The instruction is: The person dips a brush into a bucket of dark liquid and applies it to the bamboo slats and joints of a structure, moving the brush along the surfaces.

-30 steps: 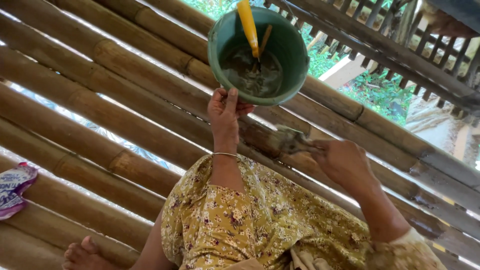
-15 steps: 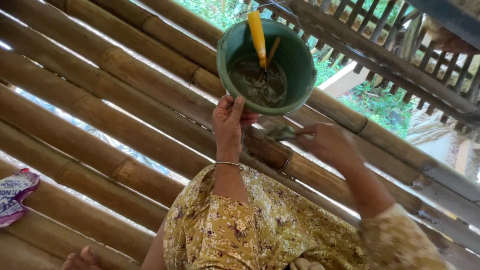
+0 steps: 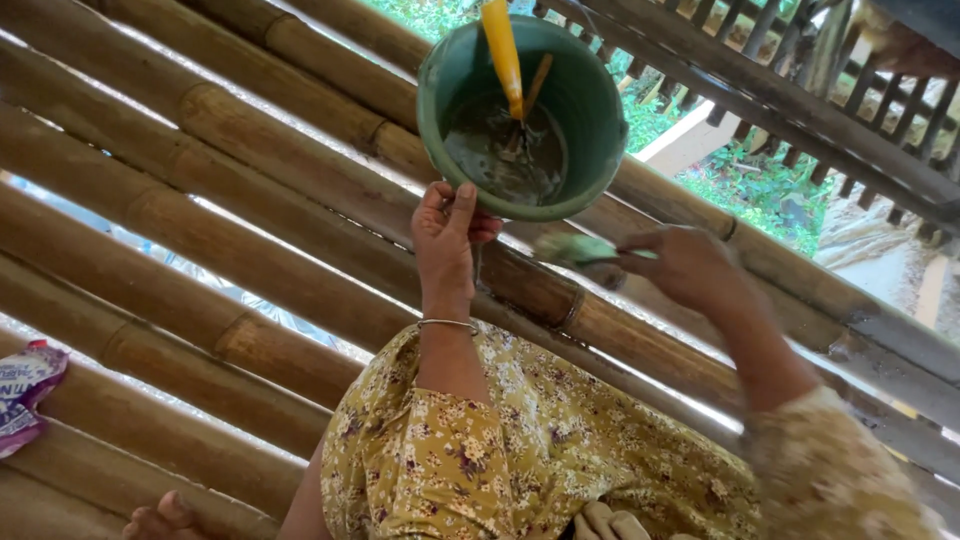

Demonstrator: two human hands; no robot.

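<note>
A green bucket (image 3: pixel 592 110) sits on a floor of bamboo poles (image 3: pixel 250 250) and holds grey paste (image 3: pixel 490 150). A yellow-handled tool (image 3: pixel 500 50) and a thin stick (image 3: pixel 537 80) stand in the paste. My left hand (image 3: pixel 445 235) grips the bucket's near rim, thumb raised against the wall, with a thin metal bangle (image 3: pixel 447 323) on the wrist. To its right, my right hand (image 3: pixel 690 265) holds a small greenish tool (image 3: pixel 575 250), blurred, just below the bucket over a bamboo pole. My sleeves and lap are covered in yellow floral cloth (image 3: pixel 520 450).
A crumpled printed packet (image 3: pixel 25 395) lies at the left edge. A bare foot (image 3: pixel 160 515) shows at the bottom. Gaps run between the bamboo poles. A wooden slatted railing (image 3: pixel 800 60) crosses the top right, with green plants (image 3: pixel 760 185) below it.
My right hand has risen with the greenish tool and come closer to the bucket. My left hand has stayed on the bucket's rim.
</note>
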